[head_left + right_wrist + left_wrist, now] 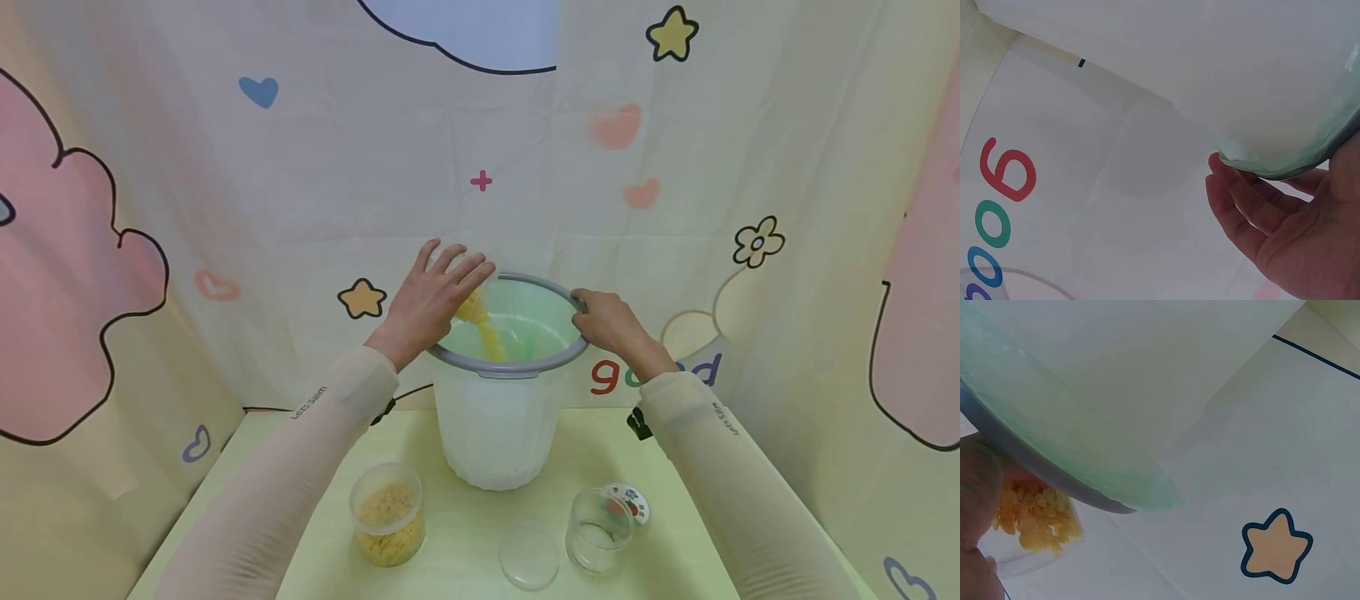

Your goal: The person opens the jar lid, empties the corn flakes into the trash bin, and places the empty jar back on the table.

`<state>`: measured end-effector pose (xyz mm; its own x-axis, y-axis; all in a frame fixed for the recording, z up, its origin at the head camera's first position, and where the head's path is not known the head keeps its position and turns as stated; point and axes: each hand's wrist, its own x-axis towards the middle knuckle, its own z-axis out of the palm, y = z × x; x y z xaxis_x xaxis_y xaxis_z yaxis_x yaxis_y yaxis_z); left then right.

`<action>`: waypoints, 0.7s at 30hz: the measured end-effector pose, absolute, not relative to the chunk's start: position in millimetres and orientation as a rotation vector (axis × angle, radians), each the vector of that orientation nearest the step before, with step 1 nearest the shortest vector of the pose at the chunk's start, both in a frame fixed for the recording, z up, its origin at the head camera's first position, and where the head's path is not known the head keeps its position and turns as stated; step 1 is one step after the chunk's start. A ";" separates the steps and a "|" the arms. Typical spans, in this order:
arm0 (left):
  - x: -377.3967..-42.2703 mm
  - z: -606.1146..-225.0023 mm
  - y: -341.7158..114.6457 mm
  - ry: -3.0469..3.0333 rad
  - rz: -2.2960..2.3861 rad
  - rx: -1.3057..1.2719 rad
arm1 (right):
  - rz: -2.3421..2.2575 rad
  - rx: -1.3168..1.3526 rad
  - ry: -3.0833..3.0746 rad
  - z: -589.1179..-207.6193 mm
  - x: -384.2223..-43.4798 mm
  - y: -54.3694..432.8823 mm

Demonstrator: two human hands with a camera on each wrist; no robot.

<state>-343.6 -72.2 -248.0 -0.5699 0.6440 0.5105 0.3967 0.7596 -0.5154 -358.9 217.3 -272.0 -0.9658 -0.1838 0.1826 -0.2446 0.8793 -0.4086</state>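
Observation:
A white trash bin (498,433) stands on the table, with a pale green bag (536,308) lining it and a grey ring (517,367) around its top. Over the bin's left rim, my left hand (433,302) holds a clear plastic tub tipped toward the opening. Yellow flakes (1038,515) show inside this tub, and a yellow streak (491,340) runs down into the bin. On the opposite side, my right hand (611,321) grips the ring. Its curled fingers (1241,209) reach under the rim in the right wrist view.
Another clear tub (390,521), partly filled with yellowish flakes, stands at the front left. A clear round lid (528,554) lies in front of the bin. To its right is a see-through tub (597,537), beside a printed round lid (636,504). A patterned curtain (300,183) hangs behind.

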 end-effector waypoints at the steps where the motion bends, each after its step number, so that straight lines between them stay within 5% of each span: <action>1: -343.5 -247.9 -72.2 -2.245 0.453 -0.775 | 0.658 0.334 -2.909 -272.1 -359.0 217.3; 21: -342.4 -246.6 -71.0 -2.219 0.533 -0.773 | 0.641 0.329 -2.909 -272.6 -359.5 217.1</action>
<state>-342.4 -71.0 -246.6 -0.5640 0.6634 0.4918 0.3675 0.7350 -0.5699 -359.5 217.1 -272.6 -0.9655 -0.1811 0.1869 -0.2429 0.8849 -0.3974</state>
